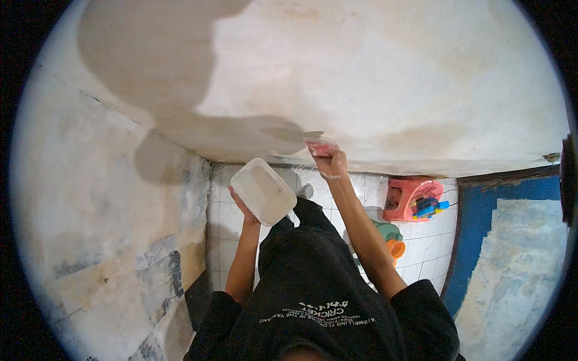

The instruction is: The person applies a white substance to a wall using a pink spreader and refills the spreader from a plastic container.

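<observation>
My left hand (242, 206) holds up a white rectangular plastic tub (248, 203), its fingers wrapped round the left side. The tub is tilted, with a pale, smooth mass inside that looks like wet filler or paint. Ahead and to the right, my right hand (333, 163) grips a red, flat-edged spreader (321, 148) smeared with white. The spreader is at the low part of the whitish wall (391, 90); whether its edge touches cannot be made out. White residue marks my right wrist.
A pink plastic stool (404, 198) stands on the white tiled floor (421, 249) at right, with a blue and yellow tool (428, 207) and a cable. Nearby are an orange dipper (395, 247) and a green item (386, 230). A patchy wall (108, 198) bounds the left, a blue-edged panel (466, 240) the right.
</observation>
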Tool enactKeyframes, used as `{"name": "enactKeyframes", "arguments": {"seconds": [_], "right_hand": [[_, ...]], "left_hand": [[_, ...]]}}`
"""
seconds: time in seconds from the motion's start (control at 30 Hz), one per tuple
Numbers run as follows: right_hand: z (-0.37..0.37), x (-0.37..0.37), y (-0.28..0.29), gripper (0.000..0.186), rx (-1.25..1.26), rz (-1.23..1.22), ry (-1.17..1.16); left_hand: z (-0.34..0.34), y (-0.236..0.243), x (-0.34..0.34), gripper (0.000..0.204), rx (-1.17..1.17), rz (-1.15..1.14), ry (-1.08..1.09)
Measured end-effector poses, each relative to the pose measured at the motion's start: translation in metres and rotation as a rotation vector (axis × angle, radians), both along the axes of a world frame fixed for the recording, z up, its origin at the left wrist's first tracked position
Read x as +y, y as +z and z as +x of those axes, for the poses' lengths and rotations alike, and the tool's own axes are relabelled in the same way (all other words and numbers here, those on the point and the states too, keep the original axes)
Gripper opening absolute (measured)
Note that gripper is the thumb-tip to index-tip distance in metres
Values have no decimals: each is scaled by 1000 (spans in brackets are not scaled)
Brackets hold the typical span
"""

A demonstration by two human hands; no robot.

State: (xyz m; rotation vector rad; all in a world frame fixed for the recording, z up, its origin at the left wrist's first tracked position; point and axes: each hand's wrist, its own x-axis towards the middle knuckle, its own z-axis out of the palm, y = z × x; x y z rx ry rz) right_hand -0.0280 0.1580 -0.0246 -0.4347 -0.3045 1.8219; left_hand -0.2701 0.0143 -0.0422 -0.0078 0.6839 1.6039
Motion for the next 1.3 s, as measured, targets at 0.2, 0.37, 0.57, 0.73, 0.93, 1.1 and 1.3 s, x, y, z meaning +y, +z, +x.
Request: {"name": "enactKeyframes", "arguments": {"seconds": [0.2,0.37,0.57,0.73,0.93,1.1,1.3], "right_hand": [[0,30,60,20,-917,164,9],[-5,-7,139,23,-141,-243,-96],[14,24,-11,26,-503,-191,-48],[12,36,57,34,-988,276,9],[6,-18,166,34,-64,-299,-211],[-9,0,15,30,-373,-220,60],[60,73,-86,29,-367,-102,-119]], "left_hand": [[-15,-14,-17,79,-30,29,130],[-19,-26,-40,79,-29,77,233],[-7,28,-46,79,-61,5,237],[-10,34,-49,80,-213,253,148],[-27,-14,-49,82,-82,161,218],[-25,9,-48,83,100,81,276],[-8,7,-25,84,-14,117,178]]}}
